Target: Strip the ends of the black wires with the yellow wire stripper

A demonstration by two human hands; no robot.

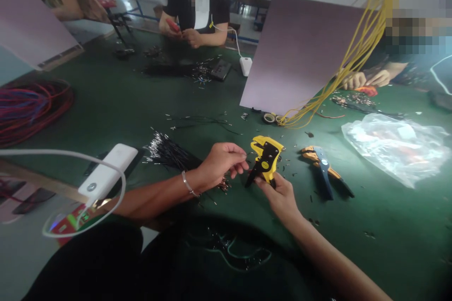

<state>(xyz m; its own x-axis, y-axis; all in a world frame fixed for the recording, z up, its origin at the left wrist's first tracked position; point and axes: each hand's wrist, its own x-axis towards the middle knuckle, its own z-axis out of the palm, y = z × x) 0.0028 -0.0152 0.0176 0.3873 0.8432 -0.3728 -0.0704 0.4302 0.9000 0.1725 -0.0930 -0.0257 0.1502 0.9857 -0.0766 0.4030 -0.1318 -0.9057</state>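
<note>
My right hand [280, 193] is wrapped round the handles of a yellow and black wire stripper [266, 157], its jaws pointing up and away from me. Just left of the tool, my left hand [226, 162] has thumb and fingers pinched together; whatever is between them is too small to make out. A bundle of black wires with bright metal ends [165, 150] lies behind my left wrist, partly hidden by it. Copper-coloured ends [223, 183] show beneath that hand. Right of the stripper rests a second tool with orange jaws and dark handles [323, 164].
A white power bank [108, 169] with a cable stands at the left, near a red and blue wire coil [31, 108]. Yellow wires [339, 84] hang beside a grey divider [296, 51]. A clear plastic bag [399, 146] lies right. Co-workers' hands [189, 35] work across the table.
</note>
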